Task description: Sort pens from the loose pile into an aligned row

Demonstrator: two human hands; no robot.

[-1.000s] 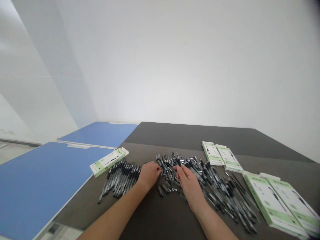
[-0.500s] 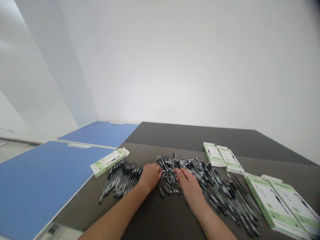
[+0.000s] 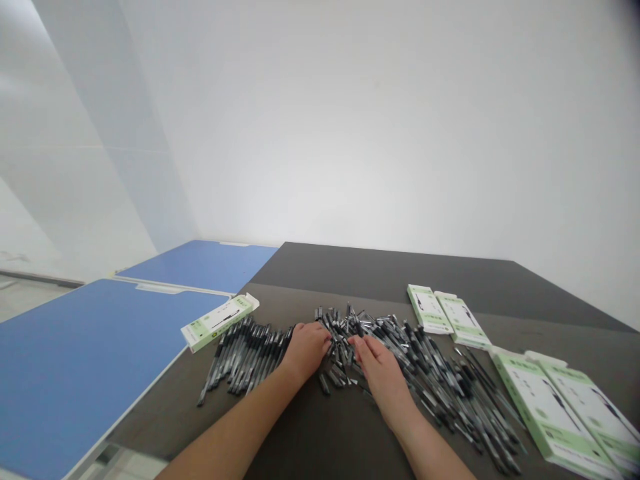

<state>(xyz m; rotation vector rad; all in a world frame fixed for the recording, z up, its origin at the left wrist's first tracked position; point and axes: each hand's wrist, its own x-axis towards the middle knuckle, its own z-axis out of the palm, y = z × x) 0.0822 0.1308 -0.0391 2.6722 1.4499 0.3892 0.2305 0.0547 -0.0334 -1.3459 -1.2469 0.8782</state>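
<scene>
On a dark tabletop [image 3: 380,267], a person's left hand [image 3: 309,350] and right hand [image 3: 380,373] lie palm-down on a heap of black pens [image 3: 345,327], hiding those beneath; any grip cannot be made out. Green-and-white boxes [image 3: 545,413] lie nearby, a blue-topped table [image 3: 75,373] alongside, a white wall [image 3: 350,133] behind.
</scene>
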